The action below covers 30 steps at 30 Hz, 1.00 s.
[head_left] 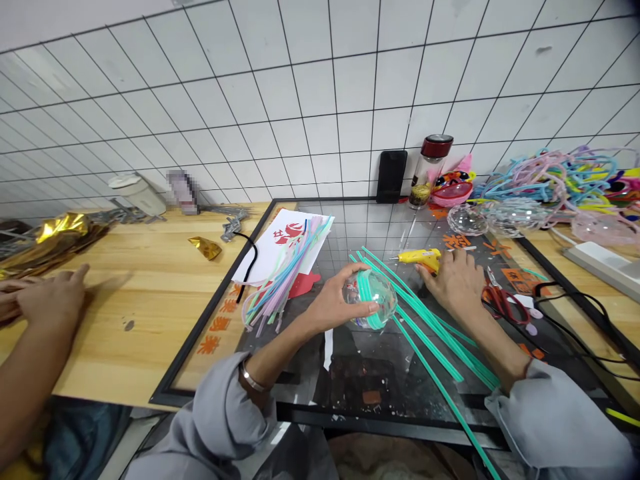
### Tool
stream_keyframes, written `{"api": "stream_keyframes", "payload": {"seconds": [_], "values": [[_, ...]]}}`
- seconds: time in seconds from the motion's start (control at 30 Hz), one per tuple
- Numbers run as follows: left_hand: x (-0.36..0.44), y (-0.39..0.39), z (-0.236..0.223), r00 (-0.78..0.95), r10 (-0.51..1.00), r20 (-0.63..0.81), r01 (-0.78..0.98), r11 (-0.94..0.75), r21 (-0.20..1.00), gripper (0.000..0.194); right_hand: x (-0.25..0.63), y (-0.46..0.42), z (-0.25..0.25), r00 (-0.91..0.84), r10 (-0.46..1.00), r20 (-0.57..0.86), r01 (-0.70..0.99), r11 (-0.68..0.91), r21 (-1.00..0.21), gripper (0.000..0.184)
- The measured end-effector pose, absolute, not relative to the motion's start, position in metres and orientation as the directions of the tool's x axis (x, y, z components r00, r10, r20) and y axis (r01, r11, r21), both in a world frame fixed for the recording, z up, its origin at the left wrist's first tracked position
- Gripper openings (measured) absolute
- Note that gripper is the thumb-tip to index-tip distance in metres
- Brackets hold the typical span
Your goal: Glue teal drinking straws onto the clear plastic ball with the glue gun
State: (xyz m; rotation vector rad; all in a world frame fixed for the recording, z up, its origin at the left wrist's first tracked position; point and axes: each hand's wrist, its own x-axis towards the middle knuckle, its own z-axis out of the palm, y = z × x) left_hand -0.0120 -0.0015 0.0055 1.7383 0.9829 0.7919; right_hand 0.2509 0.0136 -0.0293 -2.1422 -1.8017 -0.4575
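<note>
My left hand [336, 301] curls round a clear plastic ball [373, 300] that rests on the glass work surface [425, 373], with green pipe cleaners [430, 333] running through and past it. My right hand [457, 281] lies on the glass beside the yellow glue gun [419, 257], fingers bent over its grip end; whether it holds the gun I cannot make out. Both forearms wear grey sleeves.
A bundle of pastel pipe cleaners [285, 280] lies on white paper [280, 243] at left. Red scissors [503, 300] and black cables [575, 320] sit right. A bottle [429, 167], a phone [391, 176] and clear balls [467, 220] stand at the back. Another person's hand [53, 297] rests on the wooden table [150, 320].
</note>
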Motion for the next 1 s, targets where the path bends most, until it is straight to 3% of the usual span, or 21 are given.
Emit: {"api": "stream_keyframes", "payload": {"seconds": [0.07,0.17,0.23,0.3,0.37,0.43,0.57,0.73,1.0], "values": [[-0.012,-0.002,0.006,0.476,0.876,0.075,0.260,-0.222,0.940,0.063,0.238,0.003,-0.014,0.066,0.830,0.554,0.993,-0.002,-0.116,0.048],[-0.012,-0.002,0.007,0.483,0.870,0.098,0.261,-0.249,0.933,0.061,0.208,-0.018,0.017,-0.143,0.740,0.657,0.850,0.431,-0.301,0.042],[-0.012,-0.002,0.006,0.473,0.872,0.124,0.270,-0.277,0.922,0.061,0.188,-0.030,0.038,-0.322,0.691,0.647,0.713,0.627,-0.315,0.049],[-0.012,-0.001,0.003,0.483,0.861,0.160,0.249,-0.310,0.918,0.058,0.172,-0.036,0.052,-0.440,0.621,0.648,0.643,0.722,-0.256,0.044],[-0.012,0.000,0.002,0.500,0.845,0.190,0.217,-0.335,0.917,0.057,0.165,-0.036,0.057,-0.489,0.580,0.651,0.595,0.768,-0.237,0.027],[-0.012,0.000,0.002,0.502,0.846,0.180,0.224,-0.328,0.918,0.060,0.166,-0.033,0.054,-0.469,0.560,0.683,0.531,0.797,-0.288,0.024],[-0.014,0.001,0.006,0.509,0.852,0.125,0.261,-0.291,0.920,0.065,0.175,-0.032,0.042,-0.287,0.635,0.717,0.456,0.749,-0.481,0.019],[-0.015,0.001,0.006,0.506,0.858,0.090,0.291,-0.268,0.919,0.064,0.179,-0.038,0.032,-0.145,0.715,0.684,0.432,0.667,-0.607,0.014],[-0.015,0.002,0.003,0.509,0.854,0.106,0.292,-0.288,0.912,0.064,0.180,-0.040,0.022,-0.078,0.734,0.675,0.431,0.635,-0.641,0.016]]}}
